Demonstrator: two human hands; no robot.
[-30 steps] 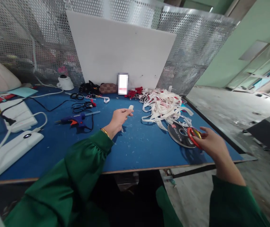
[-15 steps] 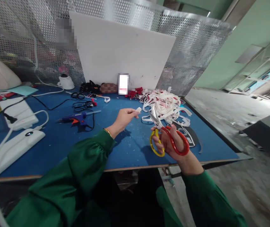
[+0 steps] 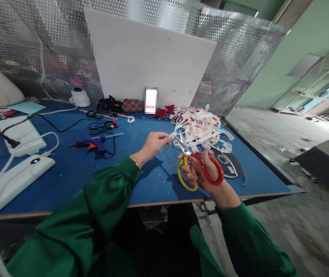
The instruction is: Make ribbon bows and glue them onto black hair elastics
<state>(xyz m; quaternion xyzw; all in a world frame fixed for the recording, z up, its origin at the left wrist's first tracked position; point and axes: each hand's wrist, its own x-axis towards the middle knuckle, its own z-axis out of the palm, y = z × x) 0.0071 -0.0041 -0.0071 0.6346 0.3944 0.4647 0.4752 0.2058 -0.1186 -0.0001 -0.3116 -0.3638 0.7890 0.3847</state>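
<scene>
Between thumb and forefinger, my left hand pinches a small piece of white ribbon above the blue table. My right hand grips a pair of scissors with one red and one yellow handle. The scissor blades are spread apart and point at the ribbon, their tips close beside it; I cannot tell whether they touch. Behind the scissors lies a heap of white ribbon strips. A dark round disc with a label is partly behind my right hand.
A blue glue gun with its cord lies on the left, near white power strips. Along the back are a checkered pouch, a bright phone screen and red ribbon bits. A white board stands behind them.
My right hand has brought the open scissors leftward, up to the ribbon piece. My left hand has shifted slightly right and still pinches the ribbon.
</scene>
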